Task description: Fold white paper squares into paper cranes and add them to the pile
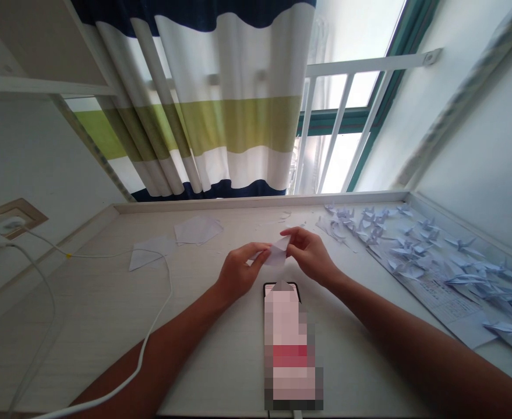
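Note:
A small folded piece of white paper (277, 254) is held up above the desk, between both hands. My left hand (242, 269) pinches its left side with thumb and fingers. On the other side, my right hand (310, 253) grips the paper's right edge between thumb and forefinger. Below the hands lies a phone (282, 287), its screen mostly blurred out. Fingertips cover parts of the paper, so the exact fold cannot be made out.
Many folded paper cranes (413, 247) sit at the right, some over a printed sheet (441, 299). Loose white sheets (198, 229) and another sheet (148, 254) lie at the left. A white cable (170, 285) crosses the desk (107, 297). Paper scraps (285, 215) lie behind the hands.

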Tool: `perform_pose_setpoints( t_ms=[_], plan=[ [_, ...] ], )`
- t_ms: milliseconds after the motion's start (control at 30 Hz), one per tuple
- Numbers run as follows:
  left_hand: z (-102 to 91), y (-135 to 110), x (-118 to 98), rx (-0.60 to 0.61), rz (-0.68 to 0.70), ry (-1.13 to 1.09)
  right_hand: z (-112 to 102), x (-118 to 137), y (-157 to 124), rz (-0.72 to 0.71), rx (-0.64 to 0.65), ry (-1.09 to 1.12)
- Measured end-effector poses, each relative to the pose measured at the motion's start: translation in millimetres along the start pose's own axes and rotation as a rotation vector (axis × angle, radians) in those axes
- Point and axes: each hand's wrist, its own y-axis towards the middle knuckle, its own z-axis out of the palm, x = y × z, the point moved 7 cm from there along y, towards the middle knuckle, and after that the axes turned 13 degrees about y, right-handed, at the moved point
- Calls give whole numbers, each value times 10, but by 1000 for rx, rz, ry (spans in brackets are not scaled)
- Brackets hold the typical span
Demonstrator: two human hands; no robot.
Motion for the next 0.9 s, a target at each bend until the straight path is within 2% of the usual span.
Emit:
perform_pose_setpoints(
  t_ms=[100, 167, 267, 367, 467, 533, 600, 900],
  plan=[
    [-90, 3, 115, -151, -158, -62, 19, 80, -21, -85, -3, -25],
    [-68, 1, 198, -176, -292, -249, 12, 141, -23, -102, -28, 6],
    [31, 5, 192, -141, -390, -556, 36, 192, -23, -13, -21, 89],
    [65, -11, 148, -152, -448, -709, 131, 204, -58, 115, 85, 155],
    [85, -29, 129, -128, -485, -759, 126, 241, -92, 100, 85, 154],
    [124, -31, 124, -51, -492, -750, 88, 261, -101, 58, 52, 119],
    [160, -29, 129, 32, -488, -714, 82, 257, -108, 49, 70, 78],
    [121, 22, 184, 151, -416, -674, -19, 115, -156, 174, 162, 168]
  ],
)
